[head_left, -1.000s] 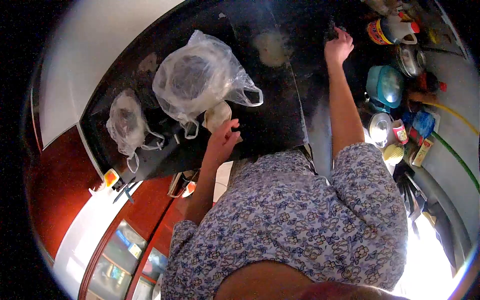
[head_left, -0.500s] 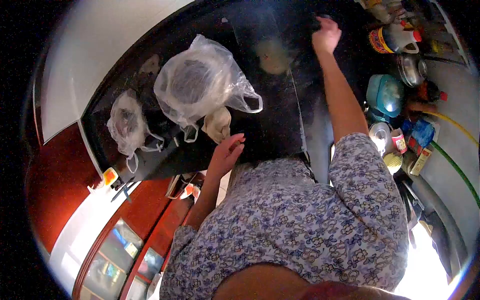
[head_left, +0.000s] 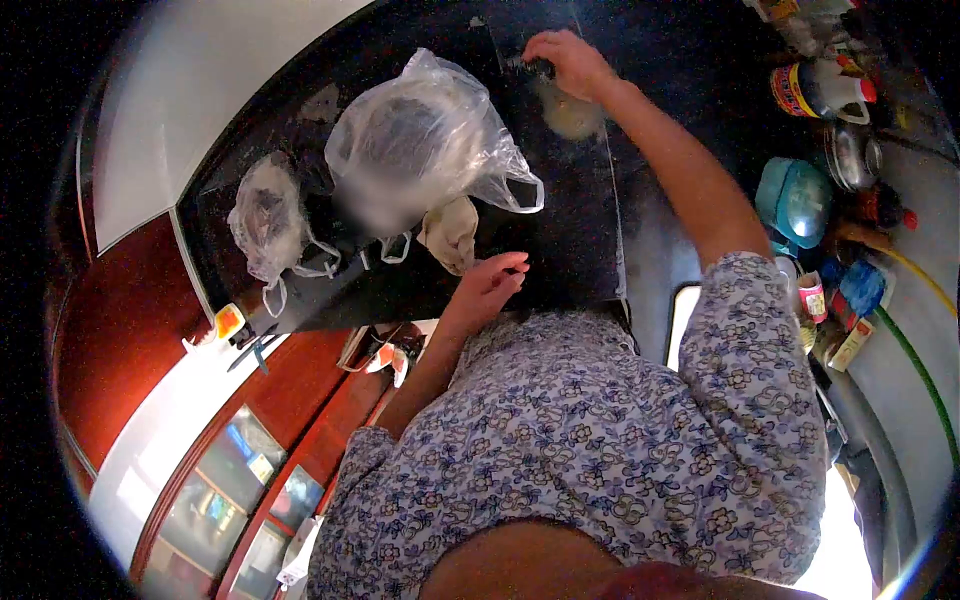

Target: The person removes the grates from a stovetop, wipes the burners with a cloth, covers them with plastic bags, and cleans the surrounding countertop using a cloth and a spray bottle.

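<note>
On the black counter (head_left: 570,230), my left hand (head_left: 490,288) is near the front edge, fingers loosely bent and apart, holding nothing. Just above it lies a crumpled beige item (head_left: 450,235), perhaps a cloth. My right hand (head_left: 570,65) reaches to the back of the counter with its fingers curled downward over something small and dark that I cannot make out. Beneath that hand is a pale round patch (head_left: 572,112). A large clear plastic bag (head_left: 425,130) lies left of centre, and a smaller one (head_left: 268,218) is further left.
Along the right side stand a jug with a red cap (head_left: 835,92), a metal pot (head_left: 855,155), a teal container (head_left: 792,200), a blue bundle (head_left: 862,287) and a small box (head_left: 850,345). Red cabinets (head_left: 300,385) with glass doors are at the lower left.
My right hand has swept left across the back of the counter, to the pale patch. My left hand has shifted slightly right, away from the beige item. The view has turned slightly.
</note>
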Demonstrator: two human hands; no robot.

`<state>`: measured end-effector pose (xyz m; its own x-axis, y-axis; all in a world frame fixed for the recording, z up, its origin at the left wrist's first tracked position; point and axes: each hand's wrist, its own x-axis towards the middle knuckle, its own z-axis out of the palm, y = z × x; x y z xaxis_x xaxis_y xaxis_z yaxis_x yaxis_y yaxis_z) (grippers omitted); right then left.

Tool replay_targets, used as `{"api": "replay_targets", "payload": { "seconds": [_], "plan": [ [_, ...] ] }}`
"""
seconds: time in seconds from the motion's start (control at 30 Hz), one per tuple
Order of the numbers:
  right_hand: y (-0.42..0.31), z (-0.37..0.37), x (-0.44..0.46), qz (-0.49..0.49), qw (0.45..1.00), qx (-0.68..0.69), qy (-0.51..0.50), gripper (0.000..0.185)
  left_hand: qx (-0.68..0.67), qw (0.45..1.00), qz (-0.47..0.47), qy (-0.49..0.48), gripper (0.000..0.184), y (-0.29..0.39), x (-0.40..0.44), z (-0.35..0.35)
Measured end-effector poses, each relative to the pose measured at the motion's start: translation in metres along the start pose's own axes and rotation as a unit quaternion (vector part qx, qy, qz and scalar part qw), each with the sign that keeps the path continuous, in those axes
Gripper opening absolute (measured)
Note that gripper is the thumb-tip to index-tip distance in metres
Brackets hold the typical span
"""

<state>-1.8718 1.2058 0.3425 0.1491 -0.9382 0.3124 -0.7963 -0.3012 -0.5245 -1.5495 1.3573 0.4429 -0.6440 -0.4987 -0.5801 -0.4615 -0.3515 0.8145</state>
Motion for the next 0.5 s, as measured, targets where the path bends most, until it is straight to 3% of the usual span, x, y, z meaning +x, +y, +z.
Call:
{"api": "replay_targets", "payload": {
  "seconds": [0.13, 0.23, 0.33, 0.5],
  "plan": [
    [-0.013, -0.025, -0.001, 0.019, 0.986, 0.020, -0.162, 0.040, 0.023, 1.000, -0.006, -0.003, 0.032, 0.012, -0.001, -0.002],
    [-0.004, -0.005, 0.024, 0.065, 0.998, -0.004, -0.017, 0.039, 0.007, 1.000, -0.008, 0.008, 0.031, 0.004, 0.002, -0.006],
    [-0.006, 0.028, 0.029, 0.019, 0.999, -0.044, 0.016, 0.038, -0.021, 1.000, -0.005, 0.009, 0.031, -0.001, 0.004, -0.005],
    [-0.042, -0.003, -0.007, -0.020, 0.988, -0.068, -0.135, 0.041, -0.041, 0.999, -0.009, -0.013, 0.031, 0.010, 0.003, 0.003]
  ]
}}
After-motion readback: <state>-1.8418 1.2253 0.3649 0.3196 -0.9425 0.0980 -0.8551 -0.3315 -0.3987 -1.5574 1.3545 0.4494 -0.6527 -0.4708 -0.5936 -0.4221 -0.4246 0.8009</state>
